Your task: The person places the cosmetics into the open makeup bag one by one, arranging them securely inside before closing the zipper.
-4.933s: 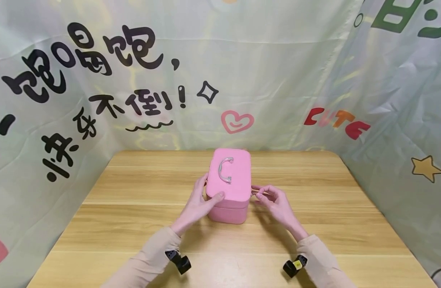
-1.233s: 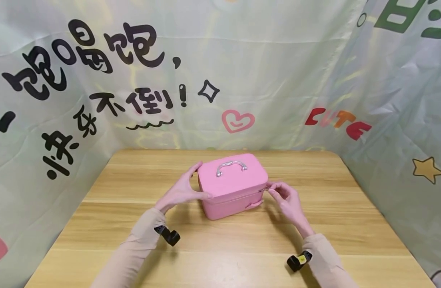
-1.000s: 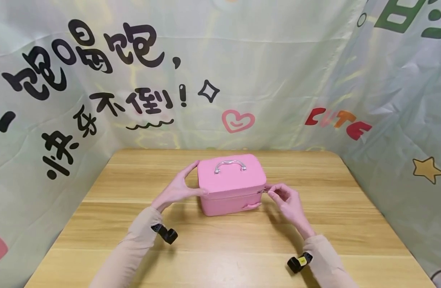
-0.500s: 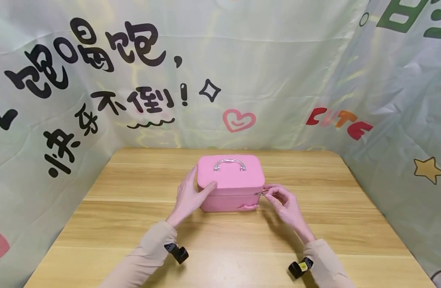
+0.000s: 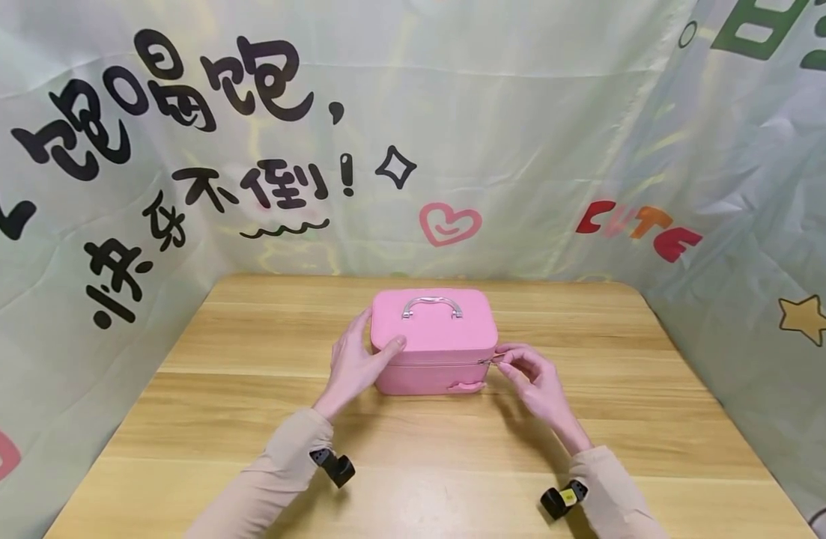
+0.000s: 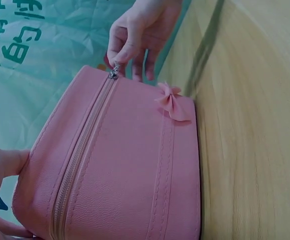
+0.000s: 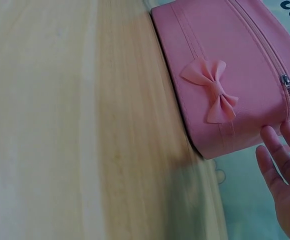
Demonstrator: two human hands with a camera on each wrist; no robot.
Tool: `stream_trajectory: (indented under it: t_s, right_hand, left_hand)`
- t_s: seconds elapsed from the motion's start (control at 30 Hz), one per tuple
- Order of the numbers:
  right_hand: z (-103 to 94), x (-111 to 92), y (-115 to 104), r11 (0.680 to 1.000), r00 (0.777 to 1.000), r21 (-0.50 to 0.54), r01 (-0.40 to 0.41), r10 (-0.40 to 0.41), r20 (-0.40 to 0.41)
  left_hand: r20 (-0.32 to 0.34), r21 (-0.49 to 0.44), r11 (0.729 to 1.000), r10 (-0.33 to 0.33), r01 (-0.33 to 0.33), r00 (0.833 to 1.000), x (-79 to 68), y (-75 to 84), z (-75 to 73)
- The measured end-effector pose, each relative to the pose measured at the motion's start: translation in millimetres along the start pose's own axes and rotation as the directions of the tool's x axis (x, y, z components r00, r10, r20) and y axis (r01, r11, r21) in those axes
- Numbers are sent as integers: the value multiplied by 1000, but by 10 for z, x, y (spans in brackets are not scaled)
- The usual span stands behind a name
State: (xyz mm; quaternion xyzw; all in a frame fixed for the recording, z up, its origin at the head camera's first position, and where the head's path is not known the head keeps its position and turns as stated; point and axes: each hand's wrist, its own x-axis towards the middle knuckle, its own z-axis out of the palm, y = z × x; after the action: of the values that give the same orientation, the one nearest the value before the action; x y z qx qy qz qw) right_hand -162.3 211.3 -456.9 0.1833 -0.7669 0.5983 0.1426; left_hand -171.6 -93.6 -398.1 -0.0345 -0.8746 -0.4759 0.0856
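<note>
A pink cosmetic case (image 5: pixel 436 378) with a silver handle (image 5: pixel 431 302) on its lid stands on the table, one long side facing me. My left hand (image 5: pixel 353 364) grips its left end, thumb on the lid's front edge, other fingers mostly hidden behind. At the right front corner my right hand (image 5: pixel 535 380) pinches the zipper pull between thumb and forefinger. In the left wrist view the zipper slider (image 6: pixel 113 75) sits near that corner, with the zipper's teeth meshed along the visible front. A pink bow (image 7: pixel 212 90) decorates the lower front in the right wrist view.
The wooden table (image 5: pixel 413 464) ends at a printed cloth backdrop (image 5: pixel 514 135) with black lettering, which also hangs along both sides. Each wrist wears a small black camera, the left camera (image 5: pixel 335 467) and the right camera (image 5: pixel 562 500).
The case has turned clockwise, seen from above, bringing its long bow side to the front. Left hand shifted grip on the left end; right hand stays at the zipper pull. Last half second: almost still.
</note>
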Motion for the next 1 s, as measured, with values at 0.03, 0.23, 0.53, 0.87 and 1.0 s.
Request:
stream_trajectory:
  t_s: [0.03,0.23,0.53,0.87,1.0]
  right_hand:
    - [1,3,2,1000,1000,0,1,-1,-5]
    - [4,6,16,1000,1000,-4,2,-2,-9]
    - [-1,-8,20,1000,1000,-1,-10,10,25]
    - [-22,-8,25,999,999,33,13,-14,41]
    - [-51,-5,39,995,999,94,24,-28,46]
  left_hand:
    - [2,-2,1000,-3,3,1000,3,2,-1]
    - [14,-9,1000,-12,12,1000,38,-23,-10]
    - [81,-74,997,-19,25,997,134,-93,-60]
    - [151,-131,991,-14,34,988,217,-131,-102]
    - [175,-146,989,-9,35,985,245,-134,-113]
